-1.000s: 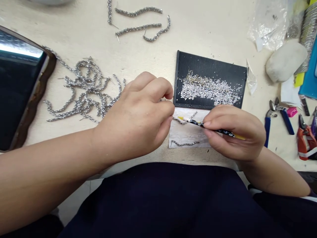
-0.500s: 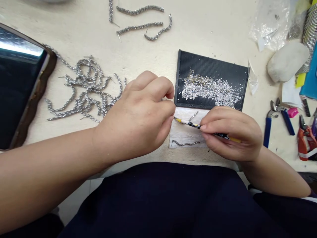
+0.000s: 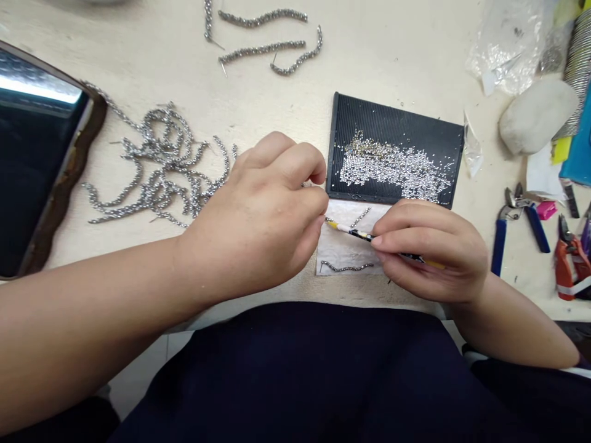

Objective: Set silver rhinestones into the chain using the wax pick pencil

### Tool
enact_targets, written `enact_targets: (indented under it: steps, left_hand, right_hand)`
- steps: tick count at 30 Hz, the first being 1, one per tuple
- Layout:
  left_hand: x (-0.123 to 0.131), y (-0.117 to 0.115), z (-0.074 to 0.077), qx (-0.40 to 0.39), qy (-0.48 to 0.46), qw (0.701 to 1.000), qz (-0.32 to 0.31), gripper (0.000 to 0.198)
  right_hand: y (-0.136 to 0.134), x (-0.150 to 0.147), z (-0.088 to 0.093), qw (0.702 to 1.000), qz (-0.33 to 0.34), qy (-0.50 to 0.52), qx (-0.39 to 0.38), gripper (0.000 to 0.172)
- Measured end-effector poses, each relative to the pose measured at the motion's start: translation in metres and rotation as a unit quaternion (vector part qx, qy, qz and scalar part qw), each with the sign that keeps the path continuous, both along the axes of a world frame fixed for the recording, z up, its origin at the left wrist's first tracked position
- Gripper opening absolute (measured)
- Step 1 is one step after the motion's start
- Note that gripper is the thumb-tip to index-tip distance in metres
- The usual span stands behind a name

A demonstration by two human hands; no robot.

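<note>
My left hand (image 3: 272, 209) is closed in a pinch. A bit of silver rhinestone strand (image 3: 305, 184) pokes out between its fingers; the rest of it is hidden. My right hand (image 3: 429, 246) grips a thin patterned pencil (image 3: 353, 232), whose yellow tip meets the left fingertips. Beneath the hands lies a white sheet (image 3: 337, 249) bearing a short stone-covered piece (image 3: 361, 216) and a wavy strand (image 3: 346, 267). Just beyond it, a black ridged tray (image 3: 392, 114) holds many tiny loose silver rhinestones (image 3: 383, 169).
Left of my hand is a heap of sparkling strands (image 3: 161, 160), beside a dark-screened device (image 3: 37, 160). Several more strands (image 3: 261, 18) lie at the far side. To the right are blue-handled pliers (image 3: 538, 227), red-handled cutters (image 3: 570, 264), a whitish lump (image 3: 538, 114) and plastic bags (image 3: 508, 43).
Hardly anything differs. The pencil and my right fingers have shifted very slightly, while my left hand keeps its pinch.
</note>
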State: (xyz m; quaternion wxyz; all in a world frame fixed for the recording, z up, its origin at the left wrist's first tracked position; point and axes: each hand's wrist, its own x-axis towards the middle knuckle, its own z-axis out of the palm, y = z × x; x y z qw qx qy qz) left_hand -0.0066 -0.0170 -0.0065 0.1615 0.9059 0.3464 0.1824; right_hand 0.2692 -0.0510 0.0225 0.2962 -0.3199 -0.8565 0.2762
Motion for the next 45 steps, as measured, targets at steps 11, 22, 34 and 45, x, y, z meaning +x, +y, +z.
enact_targets:
  steps: [11,22,34,45]
  left_hand:
    - [0.000,0.002,-0.001,0.036,-0.004,0.999,-0.009,0.024]
    - [0.000,0.001,-0.003,0.035,0.001,0.999,-0.009,0.029]
    - [-0.003,0.000,-0.002,0.018,-0.001,1.000,-0.006,0.026]
    - [0.003,0.000,-0.005,0.035,0.002,0.999,-0.009,0.027]
  right_hand:
    - [0.000,0.002,-0.008,0.984,-0.143,0.089,0.056,0.029]
    - [-0.001,0.002,-0.014,0.976,-0.202,0.047,0.065,0.026]
    - [0.001,0.003,-0.003,0.998,-0.015,0.056,-0.029,0.024]
    - [0.000,0.002,-0.002,0.998,-0.018,0.051,-0.031,0.021]
